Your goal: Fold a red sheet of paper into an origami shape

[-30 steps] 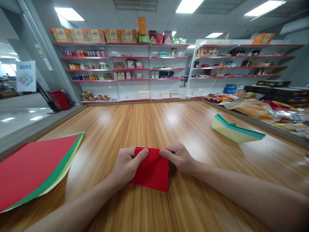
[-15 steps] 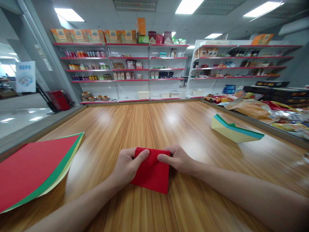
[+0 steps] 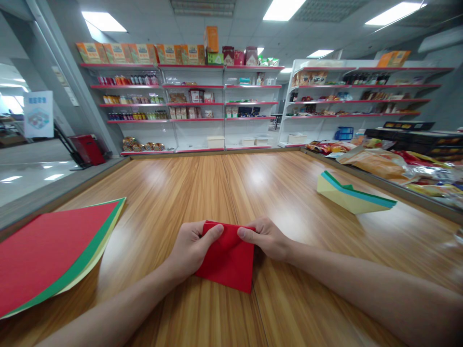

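A folded piece of red paper [image 3: 229, 262] is held just above the wooden table [image 3: 173, 183], in the middle near my body. My left hand [image 3: 191, 246] pinches its upper left edge, thumb on the front face. At the upper right corner, my right hand [image 3: 265, 236] grips the same paper, its thumb also on the front. The other fingers of both hands are mostly hidden behind the paper. Two layers show along the top edge.
On the left lies a stack of coloured paper sheets [image 3: 54, 250], red on top with green and pale yellow beneath. A folded paper boat [image 3: 347, 195] in yellow, blue and green sits at the right. Packaged snacks [image 3: 383, 161] lie beyond the table's right rim; stocked shelves [image 3: 195, 103] stand behind.
The red paper has shifted very slightly, its lower edge a touch lower. My right thumb has moved a little up and to the right; both hands keep their hold.
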`<state>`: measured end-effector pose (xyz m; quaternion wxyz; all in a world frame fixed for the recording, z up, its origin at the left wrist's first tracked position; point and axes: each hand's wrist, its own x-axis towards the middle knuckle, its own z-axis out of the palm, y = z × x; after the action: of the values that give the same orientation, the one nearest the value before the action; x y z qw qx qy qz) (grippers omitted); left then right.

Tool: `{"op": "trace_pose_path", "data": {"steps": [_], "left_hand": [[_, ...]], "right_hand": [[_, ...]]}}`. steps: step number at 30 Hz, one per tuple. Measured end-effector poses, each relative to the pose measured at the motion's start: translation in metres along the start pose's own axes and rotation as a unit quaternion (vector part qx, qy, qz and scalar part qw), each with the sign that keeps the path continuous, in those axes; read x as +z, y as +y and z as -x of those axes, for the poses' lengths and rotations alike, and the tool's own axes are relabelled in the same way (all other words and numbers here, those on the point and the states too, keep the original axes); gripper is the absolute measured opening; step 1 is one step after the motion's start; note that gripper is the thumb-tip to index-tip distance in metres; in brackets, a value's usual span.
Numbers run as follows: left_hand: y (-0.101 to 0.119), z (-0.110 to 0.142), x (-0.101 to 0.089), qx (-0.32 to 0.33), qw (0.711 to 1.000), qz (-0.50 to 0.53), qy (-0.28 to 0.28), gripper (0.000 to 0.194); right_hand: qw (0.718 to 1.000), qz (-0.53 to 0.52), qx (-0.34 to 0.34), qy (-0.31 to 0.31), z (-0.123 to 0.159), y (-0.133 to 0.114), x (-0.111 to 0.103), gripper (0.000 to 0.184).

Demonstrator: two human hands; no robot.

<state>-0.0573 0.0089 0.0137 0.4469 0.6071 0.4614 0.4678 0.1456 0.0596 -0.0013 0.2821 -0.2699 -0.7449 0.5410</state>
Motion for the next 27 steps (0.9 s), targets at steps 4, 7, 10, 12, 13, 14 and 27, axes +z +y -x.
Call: {"op": "trace_pose_path", "data": {"steps": [4,7,10,12,13,14,27], "left_hand": [[0.0009,-0.0008,0.0005,0.004,1.000,-0.005,-0.004,0.040],[0.0006,-0.0014,0.0001,0.006,1.000,-0.006,-0.005,0.040],[-0.0006,-0.0017,-0.0002,0.007,1.000,-0.005,0.010,0.041],[-0.0009,-0.0020,0.0000,0.011,1.000,-0.009,0.026,0.042],[-0.0007,-0.0022,0.0003,0.015,0.999,-0.014,0.036,0.042],[-0.0003,-0.0024,0.0006,0.019,0.999,-0.020,0.045,0.043],[0.0024,-0.0021,0.0007,0.005,0.999,-0.030,0.037,0.044]], "right_hand": [[1.000,0.002,0.004,0.008,0.0006,-0.0027,0.0012,0.052],[1.000,0.003,0.006,0.003,0.0003,-0.0031,0.0015,0.052],[0.999,0.026,-0.022,0.011,-0.0011,-0.0019,0.0011,0.050],[0.997,0.052,-0.042,0.040,-0.0020,-0.0011,0.0010,0.050],[0.995,0.065,-0.048,0.056,-0.0023,-0.0009,0.0012,0.051],[0.994,0.074,-0.052,0.068,-0.0024,-0.0008,0.0014,0.050],[1.000,0.007,-0.010,0.019,-0.0013,-0.0006,-0.0006,0.054]]}}
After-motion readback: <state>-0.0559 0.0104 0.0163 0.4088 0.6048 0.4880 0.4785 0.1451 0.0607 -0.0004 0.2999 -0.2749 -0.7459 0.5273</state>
